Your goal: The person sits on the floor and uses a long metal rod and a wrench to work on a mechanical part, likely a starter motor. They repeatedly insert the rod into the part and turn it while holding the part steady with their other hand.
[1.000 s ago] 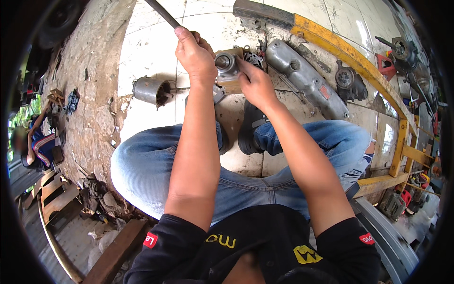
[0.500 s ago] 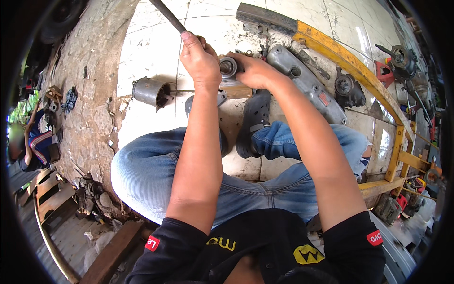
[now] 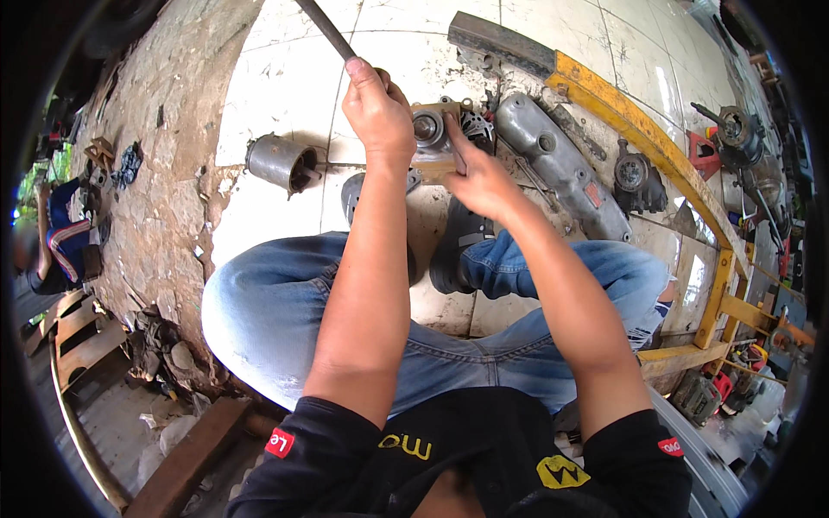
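My left hand [image 3: 377,112] is closed around a long dark metal rod [image 3: 326,28], which slants up and away to the left. Just right of that fist, a round grey metal part with a ringed centre [image 3: 427,127] sits on a wooden block [image 3: 434,167] between my feet. Against the block's right side rests my right hand [image 3: 485,181], with the index finger stretched along the edge beside the round part and the thumb apart from it. The remaining fingers of that hand are partly hidden. Small metal fittings [image 3: 479,123] lie behind the block.
An open-ended metal cylinder [image 3: 275,162] lies to the left on the tiles. On the right are a long grey metal cover [image 3: 561,164], a dark round machine part [image 3: 633,177] and a yellow steel frame [image 3: 622,104]. Another person [image 3: 60,242] sits at the far left.
My right hand has come off the round part, moving nearer and to the right, down the block's side. The left fist and rod have shifted slightly right in view.
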Available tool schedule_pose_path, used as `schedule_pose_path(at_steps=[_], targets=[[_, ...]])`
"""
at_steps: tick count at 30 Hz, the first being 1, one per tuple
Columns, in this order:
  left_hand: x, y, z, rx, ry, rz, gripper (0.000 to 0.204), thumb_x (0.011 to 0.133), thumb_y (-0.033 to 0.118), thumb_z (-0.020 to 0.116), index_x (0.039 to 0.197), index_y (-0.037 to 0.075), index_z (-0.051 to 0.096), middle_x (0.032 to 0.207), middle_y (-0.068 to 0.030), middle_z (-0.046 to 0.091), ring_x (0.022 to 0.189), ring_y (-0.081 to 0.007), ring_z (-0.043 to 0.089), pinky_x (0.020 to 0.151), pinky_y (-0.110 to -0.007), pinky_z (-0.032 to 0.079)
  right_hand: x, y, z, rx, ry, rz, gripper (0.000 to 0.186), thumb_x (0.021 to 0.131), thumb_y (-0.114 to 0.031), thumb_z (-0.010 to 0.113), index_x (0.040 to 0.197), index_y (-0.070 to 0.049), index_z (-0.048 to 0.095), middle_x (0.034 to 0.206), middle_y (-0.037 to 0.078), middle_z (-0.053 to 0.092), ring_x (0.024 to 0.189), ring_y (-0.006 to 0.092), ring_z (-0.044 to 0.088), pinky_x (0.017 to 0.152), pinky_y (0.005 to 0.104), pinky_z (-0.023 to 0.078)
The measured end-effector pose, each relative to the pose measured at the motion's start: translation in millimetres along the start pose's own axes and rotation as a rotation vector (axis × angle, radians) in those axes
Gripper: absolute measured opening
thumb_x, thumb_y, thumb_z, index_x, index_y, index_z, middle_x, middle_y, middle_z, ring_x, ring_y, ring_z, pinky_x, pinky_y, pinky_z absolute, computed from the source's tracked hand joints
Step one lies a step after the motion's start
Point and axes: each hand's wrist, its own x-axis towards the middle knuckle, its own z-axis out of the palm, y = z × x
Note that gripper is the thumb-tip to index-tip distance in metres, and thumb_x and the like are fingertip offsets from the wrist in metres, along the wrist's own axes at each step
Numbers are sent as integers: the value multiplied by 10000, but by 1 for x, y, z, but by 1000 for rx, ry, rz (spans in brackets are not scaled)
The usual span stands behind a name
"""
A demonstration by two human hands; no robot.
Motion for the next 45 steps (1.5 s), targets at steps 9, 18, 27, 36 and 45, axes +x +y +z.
schedule_pose_path(at_steps=[9, 18, 27, 36, 45], targets=[[-2, 3, 3, -48, -12, -27, 512, 1003, 474, 433, 665, 92, 383, 595, 28, 366, 488, -58, 325, 413, -216, 275, 2, -7, 14, 94, 107, -6, 849, 785, -94, 567, 1512, -18, 134, 1253, 275, 556, 1065, 270, 614, 922, 278, 432], [0, -4, 5, 38, -125, 58, 548, 984, 563, 380, 694, 98, 384, 490, -10, 342, 385, -112, 302, 361, -269, 257, -4, -10, 34, 144, 224, 102, 885, 739, -175, 639, 1474, 42, 198, 1056, 262, 636, 914, 346, 658, 838, 379, 495], [-2, -2, 5, -62, -93, 39, 527, 1004, 465, 437, 634, 90, 419, 553, 40, 379, 498, -62, 357, 448, -244, 296, -7, -7, -6, -146, 49, 26, 615, 745, -177, 631, 1319, 0, 501, 983, 219, 672, 908, 273, 657, 827, 358, 496], [2, -3, 2, 12, -111, 29, 543, 974, 557, 423, 687, 96, 414, 512, 10, 368, 409, -79, 326, 372, -242, 260, 3, 5, -10, -266, 25, 22, 674, 768, -202, 626, 1393, -22, 448, 771, 136, 643, 542, 170, 584, 516, 324, 490], [3, -9, 6, -29, -104, 31, 457, 1021, 420, 402, 646, 159, 394, 571, 75, 318, 490, -47, 299, 433, -239, 235, -2, 0, -10, -153, -25, 118, 719, 745, -278, 618, 1399, -37, 445, 1072, 252, 653, 1017, 351, 642, 889, 383, 487]])
